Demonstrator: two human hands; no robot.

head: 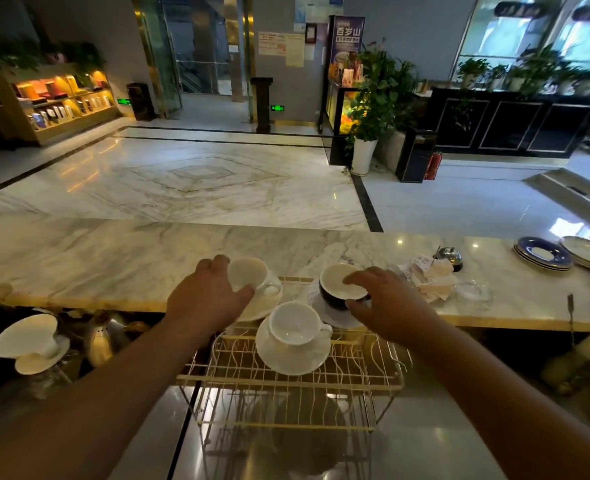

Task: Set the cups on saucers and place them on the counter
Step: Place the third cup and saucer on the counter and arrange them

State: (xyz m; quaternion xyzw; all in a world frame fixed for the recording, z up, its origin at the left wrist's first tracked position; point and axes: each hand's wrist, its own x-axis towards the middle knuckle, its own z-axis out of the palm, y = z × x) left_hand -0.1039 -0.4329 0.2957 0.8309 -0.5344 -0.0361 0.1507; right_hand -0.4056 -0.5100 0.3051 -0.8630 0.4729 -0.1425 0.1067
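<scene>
White ceramic cup (248, 273) is sitting on a round white saucer (264, 306) at the near edge of the pale veined marble counter (113, 258), in the middle of the frame. Your left hand (206, 299) is gripping it, fingers curling over the far rim and thumb pressing the near side. Just to the right, your right hand (383, 299) is pinching a dark glazed cup with a white inside (333, 294), fingertips lying on its rim and thumb against its near wall. That cup is resting on its own small white saucer (335, 318). Below and between the two, a third white cup (295, 323) is standing upright on a wide white saucer (293, 356) atop the gold wire dish rack (286, 379), with neither hand touching it. At the lower left, another white cup on a saucer (26, 336) is sitting in shadow below the counter. At the right edge, blue-rimmed plates (543, 252) are lying stacked on the counter near a small metal bell (447, 256).
</scene>
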